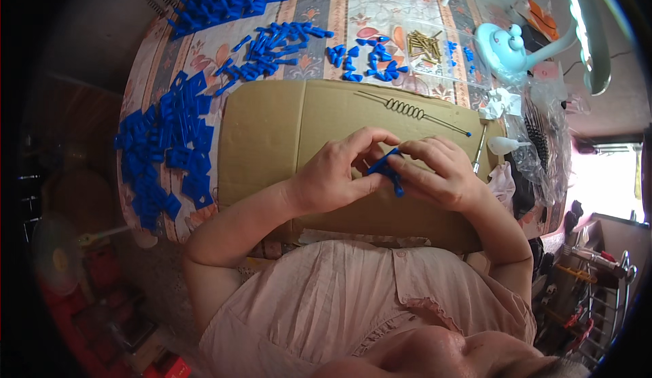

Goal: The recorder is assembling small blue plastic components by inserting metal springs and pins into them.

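Observation:
Between both hands, above a cardboard sheet (265,140), is a small blue plastic part (384,163) with a flat plate and a stubby end pointing down. My left hand (338,171) pinches it from the left, thumb and fingers closed on its edge. From the right, my right hand (438,174) grips the same part, its fingers bent over it. The fingertips hide some of its shape. Beyond the hands, a coiled metal wire (405,110) with long straight ends lies on the cardboard, a blue tip at one end. A screwdriver (481,146) rests at the cardboard's right edge.
Flat blue pieces (166,144) are heaped at the left. Farther back lie blue cone-shaped pieces (272,50), smaller blue bits (380,62) and assembled blue parts (227,1). A clear tray holds brass-coloured screws (424,45). A light-blue lamp (506,48) and white squeeze bottle (504,146) stand right.

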`<state>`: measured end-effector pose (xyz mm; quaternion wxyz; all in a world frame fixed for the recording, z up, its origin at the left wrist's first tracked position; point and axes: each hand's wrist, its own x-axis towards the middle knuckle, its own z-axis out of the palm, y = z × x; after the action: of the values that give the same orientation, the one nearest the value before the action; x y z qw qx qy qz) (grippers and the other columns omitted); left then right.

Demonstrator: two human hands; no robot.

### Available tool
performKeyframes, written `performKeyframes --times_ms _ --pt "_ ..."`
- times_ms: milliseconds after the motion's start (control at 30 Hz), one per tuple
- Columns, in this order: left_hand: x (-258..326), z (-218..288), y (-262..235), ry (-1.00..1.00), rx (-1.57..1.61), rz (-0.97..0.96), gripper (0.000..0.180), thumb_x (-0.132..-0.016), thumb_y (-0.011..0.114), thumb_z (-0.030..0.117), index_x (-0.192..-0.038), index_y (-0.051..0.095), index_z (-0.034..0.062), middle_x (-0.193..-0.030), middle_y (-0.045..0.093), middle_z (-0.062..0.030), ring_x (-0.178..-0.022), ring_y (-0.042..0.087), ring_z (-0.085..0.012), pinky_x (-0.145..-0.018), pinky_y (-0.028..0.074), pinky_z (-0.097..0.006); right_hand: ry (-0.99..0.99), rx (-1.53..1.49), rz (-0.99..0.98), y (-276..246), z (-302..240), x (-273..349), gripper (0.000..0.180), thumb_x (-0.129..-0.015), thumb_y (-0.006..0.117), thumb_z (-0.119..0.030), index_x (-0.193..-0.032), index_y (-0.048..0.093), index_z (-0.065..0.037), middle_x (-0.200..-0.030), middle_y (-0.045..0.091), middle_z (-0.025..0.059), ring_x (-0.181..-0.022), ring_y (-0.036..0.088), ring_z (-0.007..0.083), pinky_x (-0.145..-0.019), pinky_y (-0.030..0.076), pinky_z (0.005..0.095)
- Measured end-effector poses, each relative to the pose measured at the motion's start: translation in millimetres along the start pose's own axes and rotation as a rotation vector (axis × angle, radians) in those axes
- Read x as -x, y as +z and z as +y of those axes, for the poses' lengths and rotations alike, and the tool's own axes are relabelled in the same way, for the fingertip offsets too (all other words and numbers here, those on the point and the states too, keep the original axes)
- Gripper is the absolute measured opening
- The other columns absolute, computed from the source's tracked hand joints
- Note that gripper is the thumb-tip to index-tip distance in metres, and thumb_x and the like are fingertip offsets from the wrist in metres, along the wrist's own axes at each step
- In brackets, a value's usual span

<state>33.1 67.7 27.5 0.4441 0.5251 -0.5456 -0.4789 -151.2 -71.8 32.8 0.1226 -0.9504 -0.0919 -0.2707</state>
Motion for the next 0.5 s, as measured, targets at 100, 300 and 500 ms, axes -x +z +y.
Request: performKeyframes --times_ms 100,300,500 --pt "4.0 1.8 2.2 -0.065 0.061 -0.069 0.053 -0.082 0.066 -0.001 -0.129 0.044 0.0073 -0.099 0.060 -0.0027 -0.094 0.060 -0.0093 -0.077 0.050 -0.025 -0.051 -0.052 -0.023 -1.7 -0.5 5.1 0.042 -0.069 0.073 -0.019 -0.108 0.062 -0.008 -0.104 0.057 0.0101 -0.079 0.061 0.0217 -0.064 0.049 0.0323" --pt "-10.8 18.0 -7.3 -0.028 0.120 -0.157 0.040 -0.084 0.066 0.007 -0.121 0.051 0.0049 -0.097 0.063 -0.0055 -0.087 0.061 -0.0125 -0.074 0.050 -0.028 -0.033 -0.089 0.049 -9.6 -3.5 15.4 0.037 -0.070 0.073 -0.019 -0.103 0.061 -0.007 -0.103 0.057 0.0104 -0.079 0.062 0.0214 -0.063 0.049 0.0315" --pt "-89.2 35.3 -23.7 0.105 -0.492 0.023 0.016 -0.087 0.063 0.013 -0.095 0.064 -0.0010 -0.089 0.063 -0.0091 -0.079 0.059 -0.0160 -0.073 0.048 -0.028 -0.020 -0.090 0.106 -10.3 1.3 22.6 0.034 -0.071 0.071 -0.015 -0.101 0.059 -0.004 -0.103 0.057 0.0107 -0.079 0.062 0.0205 -0.066 0.051 0.0313"
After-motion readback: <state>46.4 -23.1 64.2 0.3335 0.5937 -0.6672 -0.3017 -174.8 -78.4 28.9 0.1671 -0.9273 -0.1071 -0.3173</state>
